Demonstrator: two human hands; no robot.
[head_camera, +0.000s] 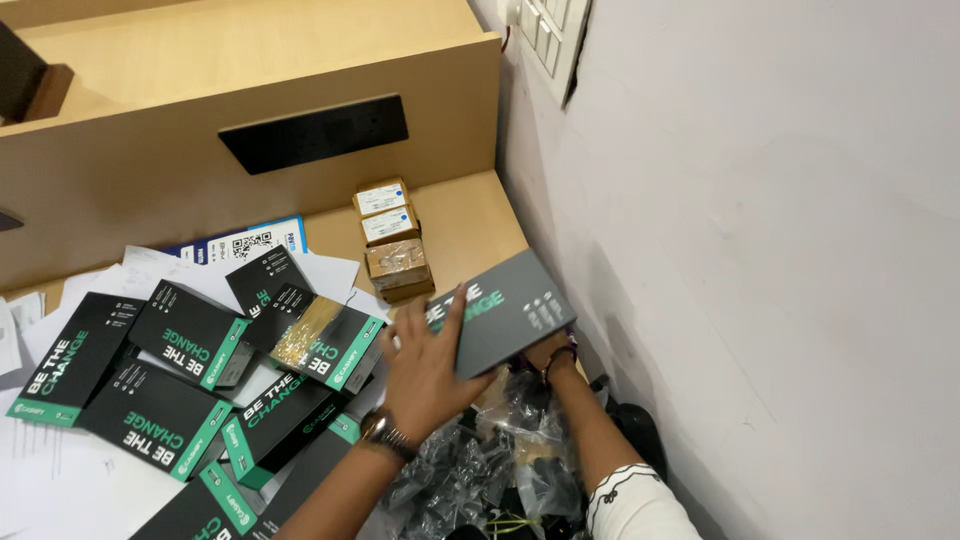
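A flat dark box with green lettering (510, 308) is held tilted over the desk's right edge. My left hand (425, 370), with a watch on its wrist, presses its thumb and palm on the box's near side. My right hand (548, 352), wearing a dark bracelet, supports the box from underneath and is mostly hidden by it. Below both hands lies a heap of clear crinkled plastic bags (490, 470) with dark items inside.
Several more dark-and-green boxes (170, 370) lie scattered over white papers on the wooden desk (470, 215). Three small brown cartons (392, 240) stand in a row near the back panel. A white wall (760, 250) closes the right side.
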